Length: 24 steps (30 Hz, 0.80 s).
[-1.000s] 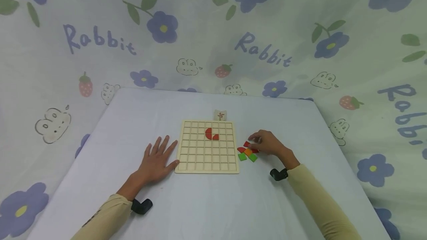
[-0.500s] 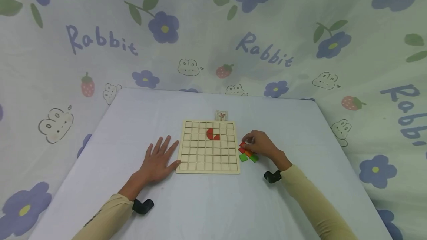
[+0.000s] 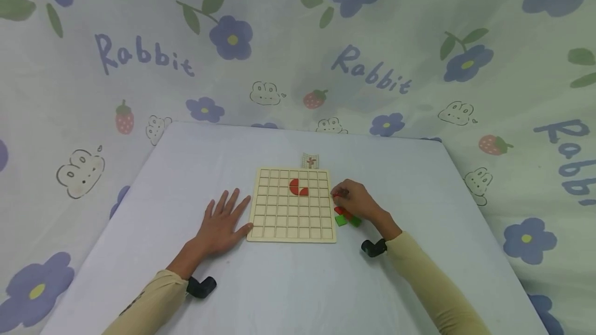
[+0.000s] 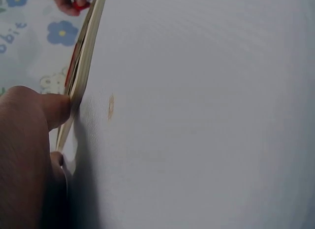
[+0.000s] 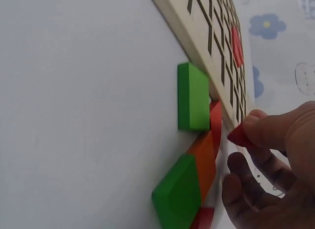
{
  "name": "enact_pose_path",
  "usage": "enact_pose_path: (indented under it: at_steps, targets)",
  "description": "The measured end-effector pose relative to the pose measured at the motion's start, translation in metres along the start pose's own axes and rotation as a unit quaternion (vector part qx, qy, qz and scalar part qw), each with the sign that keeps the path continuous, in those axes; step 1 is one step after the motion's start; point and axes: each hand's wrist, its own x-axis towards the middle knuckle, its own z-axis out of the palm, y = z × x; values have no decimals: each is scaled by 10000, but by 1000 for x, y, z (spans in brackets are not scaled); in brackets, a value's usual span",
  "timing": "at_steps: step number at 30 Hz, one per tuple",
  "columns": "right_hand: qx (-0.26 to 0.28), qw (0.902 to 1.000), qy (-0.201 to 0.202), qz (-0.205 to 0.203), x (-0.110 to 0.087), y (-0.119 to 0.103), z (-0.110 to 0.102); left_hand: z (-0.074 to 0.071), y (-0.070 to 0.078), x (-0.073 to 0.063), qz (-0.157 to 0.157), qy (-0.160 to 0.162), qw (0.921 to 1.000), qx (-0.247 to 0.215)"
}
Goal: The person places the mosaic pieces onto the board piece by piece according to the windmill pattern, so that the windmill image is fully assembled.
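Note:
My right hand [image 3: 357, 200] pinches a small red block [image 5: 239, 136] between thumb and fingers, just off the right edge of the wooden grid board [image 3: 291, 218]. Below that hand lie loose pieces: a green block [image 5: 194, 97], another green block [image 5: 179, 194], an orange block [image 5: 204, 152] and red ones, partly hidden by the hand in the head view. My left hand [image 3: 219, 229] lies flat with fingers spread, its thumb [image 4: 58, 110] at the board's left edge. Red pieces [image 3: 295, 187] sit in cells toward the back of the board.
A small card [image 3: 310, 161] with a red pinwheel-like pattern stands behind the board. The white table [image 3: 288, 288] reaches back to a patterned cloth [image 3: 288, 40]. A black wrist camera [image 3: 374, 248] sits under the right wrist, another [image 3: 202, 287] under the left.
My right hand has moved left from over the loose pieces toward the board's right edge, lifting a red block from the pile. My left hand stays by the board.

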Motion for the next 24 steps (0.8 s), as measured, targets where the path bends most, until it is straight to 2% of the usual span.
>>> enact_pose_path:
  at_steps: [3,14,21,24]
  targets:
    - [288,9994,172,-96,2,-4,4,1,0,0,15,71,10000,-1]
    - [1196,9900,723,202,18,-22,14,6,-3,1,-24,390,9990,-202]
    - [1135,9909,708,-130,26,-25,26,9,-3,0,-124,550,9980,-300]
    - [1005,9915,820,-98,28,-28,30,10,-2,1,-168,564,9978,-321]
